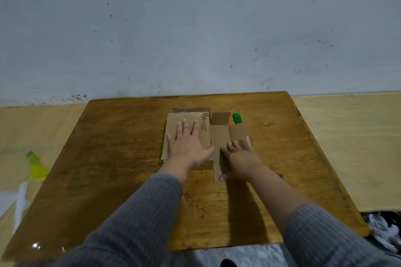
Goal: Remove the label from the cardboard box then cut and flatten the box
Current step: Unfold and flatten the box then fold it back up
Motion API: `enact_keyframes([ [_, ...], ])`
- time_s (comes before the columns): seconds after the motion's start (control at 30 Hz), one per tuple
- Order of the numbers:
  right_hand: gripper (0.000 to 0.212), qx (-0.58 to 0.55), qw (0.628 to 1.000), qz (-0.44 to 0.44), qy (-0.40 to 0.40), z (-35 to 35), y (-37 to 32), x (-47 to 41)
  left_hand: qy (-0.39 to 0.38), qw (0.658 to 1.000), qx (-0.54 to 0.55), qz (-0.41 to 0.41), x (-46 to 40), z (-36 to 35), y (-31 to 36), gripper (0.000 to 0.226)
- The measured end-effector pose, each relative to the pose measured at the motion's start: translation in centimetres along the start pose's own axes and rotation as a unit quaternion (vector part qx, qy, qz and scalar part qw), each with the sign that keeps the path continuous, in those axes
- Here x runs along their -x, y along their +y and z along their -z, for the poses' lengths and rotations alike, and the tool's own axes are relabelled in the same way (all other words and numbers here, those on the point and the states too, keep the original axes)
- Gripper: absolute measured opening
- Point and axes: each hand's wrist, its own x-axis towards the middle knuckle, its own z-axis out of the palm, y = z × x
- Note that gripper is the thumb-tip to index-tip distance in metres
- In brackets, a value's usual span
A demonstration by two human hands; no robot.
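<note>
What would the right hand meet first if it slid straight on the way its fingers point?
Probably the far right flap edge of the flattened cardboard box, then bare table. The right hand points forward and slightly right; the green cutter seems left of that line.

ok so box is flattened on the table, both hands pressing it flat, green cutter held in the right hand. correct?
Not quite. In the head view the green cutter lies on the table beyond the flattened box, held by neither hand. The right hand and left hand both press the cardboard.
</note>
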Motion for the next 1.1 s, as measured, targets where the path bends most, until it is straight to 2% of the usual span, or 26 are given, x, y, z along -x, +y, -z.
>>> enact_keyframes([
  [0.07,0.106,-0.003,1.0,0.007,0.003,0.3,-0.3,-0.3,-0.005,1.0,-0.002,-0.006,0.4,0.2,0.1,0.088],
  [0.17,0.1,-0.047,0.998,0.015,-0.039,0.2,-0.5,-1.0,0.0,1.0,0.006,-0.011,0.9,1.0,0.3,0.071],
  [0.33,0.092,-0.12,0.992,0.015,-0.045,0.5,0.0,-1.3,-0.007,0.999,0.047,-0.007,1.0,2.1,0.0,0.064],
  [0.4,0.082,-0.21,0.977,0.007,-0.036,0.8,0.1,-1.1,-0.003,0.997,0.079,-0.011,1.3,2.6,-0.2,0.06],
  [0.5,0.054,-0.382,0.923,-0.03,0.014,2.0,-0.3,-0.9,0.003,0.993,0.119,-0.022,2.0,4.0,-0.6,0.055],
  [0.53,0.047,-0.406,0.913,-0.027,0.024,2.5,-0.7,-0.9,0.004,0.992,0.123,-0.022,2.2,4.4,-0.8,0.054],
  [0.63,0.042,-0.354,0.935,0.028,0.013,3.4,-2.6,-0.7,0.01,0.99,0.135,-0.026,2.6,5.2,-1.6,0.053],
  [0.7,0.039,-0.315,0.949,0.034,0.005,3.2,-3.6,-0.5,0.015,0.988,0.149,-0.027,2.7,5.6,-2.2,0.052],
  [0.83,0.038,-0.349,0.937,0.017,-0.002,2.8,-4.3,0.0,0.059,0.984,0.166,-0.028,3.1,6.6,-3.9,0.053],
  [0.97,0.028,-0.307,0.949,0.052,0.057,3.5,-6.1,0.0,0.113,0.977,0.176,-0.041,3.4,7.7,-6.4,0.053],
  [1.1,0.032,-0.187,0.976,0.011,0.107,4.7,-8.4,0.2,0.128,0.978,0.157,-0.055,3.9,8.8,-8.8,0.052],
])
